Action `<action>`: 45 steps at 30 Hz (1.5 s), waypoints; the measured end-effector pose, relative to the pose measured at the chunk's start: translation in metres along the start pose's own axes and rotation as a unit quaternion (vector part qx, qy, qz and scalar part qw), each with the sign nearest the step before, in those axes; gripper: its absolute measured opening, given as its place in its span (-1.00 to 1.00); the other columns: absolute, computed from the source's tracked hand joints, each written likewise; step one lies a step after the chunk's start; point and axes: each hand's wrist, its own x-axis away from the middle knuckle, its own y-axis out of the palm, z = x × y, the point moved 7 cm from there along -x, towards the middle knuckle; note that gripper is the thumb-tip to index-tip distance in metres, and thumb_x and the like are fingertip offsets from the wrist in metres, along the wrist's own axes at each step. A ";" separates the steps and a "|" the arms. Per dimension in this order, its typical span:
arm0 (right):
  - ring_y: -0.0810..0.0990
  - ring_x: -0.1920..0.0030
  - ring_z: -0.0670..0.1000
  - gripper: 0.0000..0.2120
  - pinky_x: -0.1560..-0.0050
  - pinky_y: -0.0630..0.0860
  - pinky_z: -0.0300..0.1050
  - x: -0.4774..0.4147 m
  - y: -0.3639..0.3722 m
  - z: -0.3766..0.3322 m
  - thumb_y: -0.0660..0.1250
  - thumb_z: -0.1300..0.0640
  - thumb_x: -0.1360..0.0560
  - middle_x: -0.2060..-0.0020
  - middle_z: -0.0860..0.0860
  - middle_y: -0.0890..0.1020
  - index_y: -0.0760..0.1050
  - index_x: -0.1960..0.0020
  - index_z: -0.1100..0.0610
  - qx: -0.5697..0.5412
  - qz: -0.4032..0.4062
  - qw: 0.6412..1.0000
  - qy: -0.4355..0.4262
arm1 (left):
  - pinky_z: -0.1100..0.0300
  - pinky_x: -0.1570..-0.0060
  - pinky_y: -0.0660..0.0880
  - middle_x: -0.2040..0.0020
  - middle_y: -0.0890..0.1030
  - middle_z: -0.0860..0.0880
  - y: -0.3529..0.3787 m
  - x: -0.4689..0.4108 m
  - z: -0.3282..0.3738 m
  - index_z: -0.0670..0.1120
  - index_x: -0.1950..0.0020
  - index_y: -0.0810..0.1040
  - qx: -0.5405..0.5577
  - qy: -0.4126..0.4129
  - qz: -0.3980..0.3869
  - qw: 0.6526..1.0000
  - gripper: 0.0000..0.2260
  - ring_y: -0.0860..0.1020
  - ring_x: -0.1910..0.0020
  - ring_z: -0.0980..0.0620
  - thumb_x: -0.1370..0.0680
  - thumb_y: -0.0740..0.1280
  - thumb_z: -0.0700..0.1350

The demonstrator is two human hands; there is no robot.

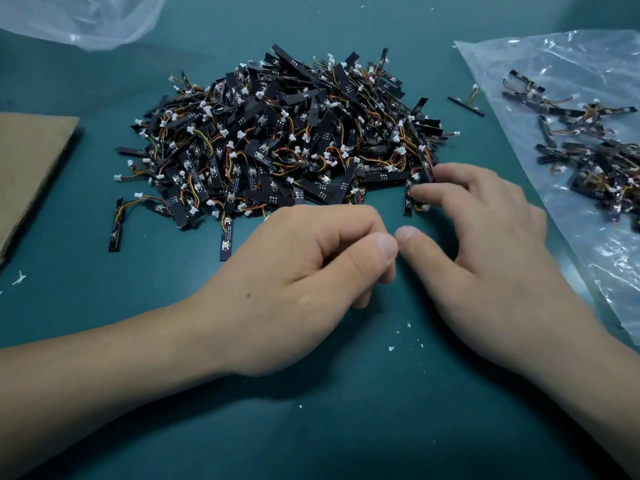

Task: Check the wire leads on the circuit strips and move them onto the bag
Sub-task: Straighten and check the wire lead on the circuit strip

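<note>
A big heap of black circuit strips (277, 140) with red, yellow and orange wire leads and white plugs lies on the teal table. A clear plastic bag (571, 216) at the right carries several strips (588, 147). My right hand (491, 251) reaches to the heap's right edge. Its index fingertip touches a strip (408, 202) there, the thumb held apart from it. My left hand (304, 282) rests on the table just in front of the heap, fingers curled under, thumb against the index finger, holding nothing that I can see.
One lone strip (465, 103) lies between heap and bag. A brown cardboard sheet (27, 168) sits at the left edge. Another crumpled clear bag (86, 19) is at the far left. Small white scraps (391, 348) dot the table near me.
</note>
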 end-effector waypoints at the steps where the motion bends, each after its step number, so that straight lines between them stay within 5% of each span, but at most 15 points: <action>1: 0.22 -0.50 -0.05 -0.44 -0.31 -0.03 -0.27 0.000 0.001 -0.001 0.16 -0.26 -0.52 -0.45 -0.10 0.37 0.48 -0.43 -0.03 0.020 -0.002 1.000 -0.003 | 0.19 0.33 0.41 0.36 0.56 0.05 0.000 0.000 0.000 0.00 0.19 0.56 -0.003 -0.001 -0.001 1.000 -0.73 0.50 0.38 0.04 -0.63 0.18 0.03; 7: 0.21 -0.45 -0.03 -0.34 -0.35 0.00 -0.21 -0.001 0.002 0.004 0.13 -0.28 -0.51 -0.41 -0.06 0.37 0.41 -0.48 0.05 0.056 0.017 0.998 0.018 | 0.26 0.35 0.39 0.37 0.58 0.04 0.001 0.001 0.000 0.00 0.21 0.55 -0.014 0.005 0.000 1.000 -0.77 0.49 0.40 0.05 -0.63 0.22 -0.06; 11: 0.25 -0.47 -0.08 -0.35 -0.46 0.07 -0.17 0.002 -0.007 0.004 0.25 -0.19 -0.52 -0.40 -0.15 0.32 0.34 -0.53 0.06 -0.050 0.058 0.997 0.007 | 0.23 0.34 0.43 0.36 0.59 0.04 -0.001 0.000 -0.003 0.00 0.15 0.56 0.003 0.007 0.014 1.000 -0.82 0.50 0.39 0.07 -0.62 0.25 -0.02; 16: 0.40 -0.47 -0.05 -0.48 -0.48 0.36 -0.05 0.012 -0.022 -0.019 0.36 0.15 -0.55 -0.44 0.04 0.43 0.43 -0.48 0.24 -0.131 0.084 0.975 -0.157 | 0.22 0.35 0.42 0.34 0.62 -0.05 -0.010 -0.005 -0.016 0.04 -0.16 0.52 0.147 -0.027 0.071 0.986 -0.74 0.52 0.40 0.01 -0.57 0.22 0.12; 20: 0.62 -0.25 0.02 -0.76 -0.30 0.51 -0.06 0.022 -0.023 -0.036 0.38 0.25 -0.56 -0.22 0.06 0.63 0.65 -0.21 0.23 -0.123 0.090 0.951 -0.267 | 0.16 0.48 0.35 0.43 0.57 -0.11 -0.017 -0.011 -0.023 -0.01 0.14 0.57 0.222 -0.071 0.106 0.967 -0.67 0.47 0.51 -0.06 -0.56 0.22 0.21; 24: 0.66 -0.06 -0.03 -0.84 -0.15 0.52 -0.19 0.021 -0.022 -0.032 0.41 0.36 -0.52 -0.02 0.02 0.68 0.68 -0.03 0.20 -0.154 0.094 0.948 -0.262 | 0.27 0.46 0.39 0.43 0.60 -0.07 -0.015 -0.009 -0.017 -0.07 0.20 0.53 0.165 -0.055 0.091 0.981 -0.79 0.48 0.52 0.04 -0.58 0.31 0.00; 28: 0.65 0.01 -0.09 -0.82 -0.07 0.49 -0.27 0.018 -0.026 -0.025 0.41 0.39 -0.47 0.06 -0.02 0.69 0.66 0.05 0.15 -0.182 0.096 0.950 -0.234 | 0.31 0.37 0.42 0.31 0.67 -0.09 -0.009 -0.006 -0.009 -0.08 -0.05 0.55 0.163 -0.030 0.051 0.985 -0.82 0.53 0.43 0.02 -0.57 0.36 0.01; 32: 0.62 0.12 -0.03 -0.76 0.12 0.51 -0.09 0.020 -0.022 -0.025 0.39 0.32 -0.45 0.12 -0.11 0.65 0.55 0.01 0.00 -0.214 0.077 0.950 -0.215 | 0.36 0.37 0.42 0.30 0.67 -0.03 -0.008 -0.006 -0.006 -0.12 0.10 0.58 0.123 -0.009 0.050 0.991 -0.89 0.53 0.42 0.13 -0.59 0.34 -0.11; 37: 0.61 0.23 0.01 -0.80 0.20 0.50 -0.08 0.015 -0.013 -0.022 0.27 -0.05 -0.59 0.19 -0.06 0.66 0.58 -0.09 0.02 -0.259 -0.022 0.952 -0.164 | 0.39 0.38 0.42 0.33 0.63 0.09 -0.014 -0.006 -0.004 -0.08 0.11 0.50 0.136 0.021 0.090 0.986 -0.88 0.50 0.46 0.18 -0.62 0.27 -0.21; 40: 0.59 0.34 0.01 -0.71 0.28 0.47 -0.02 0.014 -0.010 -0.024 0.23 -0.04 -0.62 0.35 0.01 0.63 0.63 0.09 0.08 -0.232 -0.047 0.955 -0.177 | 0.29 0.39 0.46 0.23 0.66 -0.05 -0.014 -0.005 -0.003 -0.12 0.03 0.51 0.151 0.033 0.095 0.983 -0.94 0.49 0.45 0.08 -0.61 0.28 -0.24; 45: 0.57 0.35 -0.09 -0.71 0.31 0.42 -0.25 0.016 -0.015 -0.023 0.22 0.04 -0.65 0.36 -0.07 0.61 0.64 0.11 0.10 -0.234 -0.009 0.955 -0.179 | 0.30 0.38 0.42 0.28 0.64 -0.03 -0.013 -0.006 -0.006 -0.08 0.09 0.51 0.128 0.011 0.080 0.988 -0.92 0.50 0.45 0.08 -0.57 0.28 -0.23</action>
